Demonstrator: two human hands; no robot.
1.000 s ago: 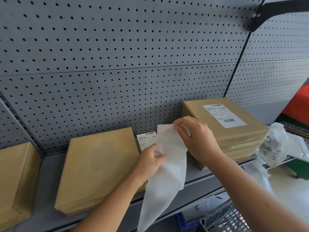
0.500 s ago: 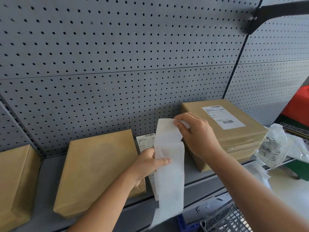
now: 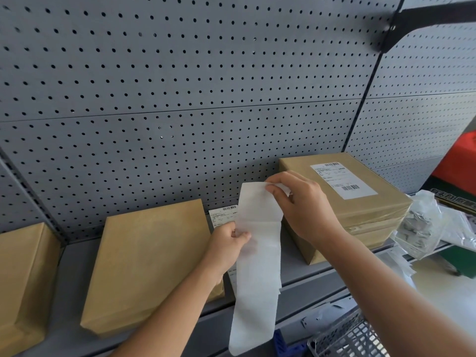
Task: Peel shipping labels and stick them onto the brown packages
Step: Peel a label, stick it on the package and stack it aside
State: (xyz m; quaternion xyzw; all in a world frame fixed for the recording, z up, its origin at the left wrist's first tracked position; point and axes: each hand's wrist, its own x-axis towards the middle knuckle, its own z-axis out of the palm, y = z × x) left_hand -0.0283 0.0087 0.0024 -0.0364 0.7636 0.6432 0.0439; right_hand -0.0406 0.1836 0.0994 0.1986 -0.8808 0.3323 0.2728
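Observation:
A long white strip of label backing [image 3: 257,266] hangs in front of the grey shelf [image 3: 309,275]. My left hand [image 3: 228,249] pinches its left edge at mid height. My right hand [image 3: 302,204] pinches the strip's top corner. A printed label [image 3: 223,215] shows behind the strip, partly hidden. An unlabelled brown package [image 3: 152,261] lies flat on the shelf to the left of my hands. A stack of brown packages [image 3: 360,210] stands to the right, the top one bearing a stuck label [image 3: 342,179]. Another brown package [image 3: 23,276] sits at the far left.
A grey pegboard wall [image 3: 180,99] backs the shelf. Crumpled clear plastic bags [image 3: 422,222] lie right of the stack. A wire basket [image 3: 353,338] sits below at the bottom right. A red and green box [image 3: 461,171] is at the far right.
The strip has straightened and now hangs lower and flatter. My right hand has lifted its top corner slightly; my left hand keeps its pinch on the left edge.

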